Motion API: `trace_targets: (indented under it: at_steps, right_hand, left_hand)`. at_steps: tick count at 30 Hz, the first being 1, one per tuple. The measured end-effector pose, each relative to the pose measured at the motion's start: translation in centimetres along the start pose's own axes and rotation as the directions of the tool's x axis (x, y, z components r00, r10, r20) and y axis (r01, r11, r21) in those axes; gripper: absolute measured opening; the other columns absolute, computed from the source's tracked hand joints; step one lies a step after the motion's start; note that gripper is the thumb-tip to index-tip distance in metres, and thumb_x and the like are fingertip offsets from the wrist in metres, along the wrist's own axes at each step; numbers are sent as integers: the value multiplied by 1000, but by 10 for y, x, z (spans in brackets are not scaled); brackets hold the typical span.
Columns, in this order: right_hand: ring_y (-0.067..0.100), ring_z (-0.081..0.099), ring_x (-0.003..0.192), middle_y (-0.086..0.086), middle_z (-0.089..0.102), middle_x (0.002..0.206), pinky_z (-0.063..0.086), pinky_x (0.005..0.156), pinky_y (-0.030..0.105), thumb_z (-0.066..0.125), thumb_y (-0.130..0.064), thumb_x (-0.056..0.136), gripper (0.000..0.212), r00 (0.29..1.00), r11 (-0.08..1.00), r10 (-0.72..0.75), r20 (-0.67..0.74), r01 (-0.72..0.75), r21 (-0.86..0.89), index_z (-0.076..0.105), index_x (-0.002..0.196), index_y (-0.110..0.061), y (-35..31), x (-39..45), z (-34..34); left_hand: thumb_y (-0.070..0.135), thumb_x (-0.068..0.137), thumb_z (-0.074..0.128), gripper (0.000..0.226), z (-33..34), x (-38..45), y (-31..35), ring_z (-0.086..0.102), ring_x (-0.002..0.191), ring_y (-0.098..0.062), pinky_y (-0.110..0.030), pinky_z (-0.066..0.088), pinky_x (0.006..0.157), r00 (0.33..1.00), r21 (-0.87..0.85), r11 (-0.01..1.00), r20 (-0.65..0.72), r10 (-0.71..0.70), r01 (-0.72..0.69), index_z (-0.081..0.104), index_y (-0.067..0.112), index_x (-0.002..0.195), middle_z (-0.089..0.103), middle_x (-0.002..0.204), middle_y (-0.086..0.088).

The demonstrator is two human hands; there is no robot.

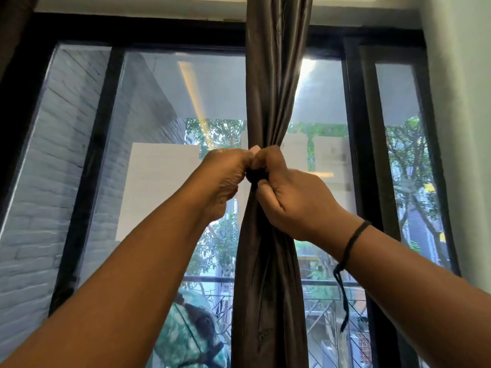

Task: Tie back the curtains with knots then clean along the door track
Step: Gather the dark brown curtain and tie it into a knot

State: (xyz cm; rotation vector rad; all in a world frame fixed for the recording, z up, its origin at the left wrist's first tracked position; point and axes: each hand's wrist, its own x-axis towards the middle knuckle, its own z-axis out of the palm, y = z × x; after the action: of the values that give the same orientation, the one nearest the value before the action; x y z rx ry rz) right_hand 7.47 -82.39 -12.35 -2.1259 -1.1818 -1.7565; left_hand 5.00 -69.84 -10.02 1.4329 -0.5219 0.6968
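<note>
A grey brick wall (39, 181) shows outside the glass at far left, behind the black window frame (90, 168). A person's bare left forearm rises from the lower left corner to the middle of the window. There the left hand (225, 176) meets the curtain (265, 288) at its narrowest point, fingers curled in and fingertips pinching a small dark band (256, 175) at the front of the cloth. A pale thumbnail shows at the top of the pinch.

The brown curtain hangs in the centre of the window from the top of the view to the bottom. It is gathered into one tight bundle, drawn in at the waist and spreading above and below. The dark band sits at that waist between the two hands. It is mostly hidden by fingers, so it is probably a tie, though the view does not settle that.

Just to the right and touching the left hand, the right hand (289, 197) grips the gathered curtain, fingers curled round the bundle and thumb up by the band. A black thread (350, 243) circles the right wrist, its loose end dangling. Trees and a balcony railing (204, 278) lie beyond the glass, and a pale interior wall (462, 128) closes the scene at right.
</note>
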Motion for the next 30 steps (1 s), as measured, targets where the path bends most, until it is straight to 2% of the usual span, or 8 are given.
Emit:
trace_targets:
  at_steps: [3,7,10,15,19,27,29,30]
  right_hand:
    - [29,48,51,-2,45,58,35,48,35,32,-27,81,25,990,987,109,-86,-97,131,21,104,-28,-1,2,6]
    - [24,42,48,-7,39,57,24,45,31,33,-25,83,21,974,973,190,-121,-171,156,17,96,-27,-6,0,15]
    - [23,36,47,-7,36,55,26,49,33,40,-20,91,23,965,959,246,-92,-229,164,18,96,-24,-17,-11,24]
    - [24,38,49,-5,37,56,24,47,35,39,-17,92,17,941,914,335,-44,-314,256,22,93,-21,-32,-20,38]
    - [25,37,50,-3,37,56,24,49,34,37,-16,93,13,933,890,359,-11,-338,306,25,91,-21,-31,-21,41]
    - [19,34,47,0,35,55,21,48,32,34,-15,95,8,924,849,378,51,-368,378,28,91,-20,-30,-23,45]
    - [18,33,47,-2,34,55,24,49,34,32,-20,93,5,938,850,344,40,-329,412,30,89,-22,-39,-32,46]
    - [17,33,46,-4,34,54,25,49,36,30,-24,91,3,946,853,325,17,-301,426,30,88,-24,-46,-42,47]
  left_hand:
    - [15,92,55,24,10,5,1,47,52,-1,-21,36,68,993,-21,998,-102,58,-60,61,15,69,55,44,14]
    - [10,95,47,31,18,9,5,44,28,0,-9,32,35,989,-42,997,-135,58,-64,57,12,66,54,40,10]
    - [5,95,41,33,19,19,10,41,23,-3,-8,30,33,984,-161,987,-176,-1,-28,52,11,65,53,45,4]
    - [1,88,34,32,16,45,8,43,23,-17,-23,47,41,969,-315,944,-187,-163,98,43,8,58,45,39,-7]
    - [-3,86,30,34,18,56,-2,34,18,-16,-17,41,36,946,-387,909,-208,-251,156,35,6,54,37,30,-4]
    - [2,92,37,31,16,74,-19,33,50,-22,-23,31,51,923,-398,904,-267,-279,158,36,7,61,35,63,-8]
    - [14,97,36,23,5,75,-13,37,55,-17,-20,31,46,912,-288,948,-338,-232,134,50,2,83,45,72,-5]
    - [19,99,34,29,-9,79,-1,43,60,-16,-18,35,44,871,-338,937,-431,-237,87,54,-1,107,56,88,-6]
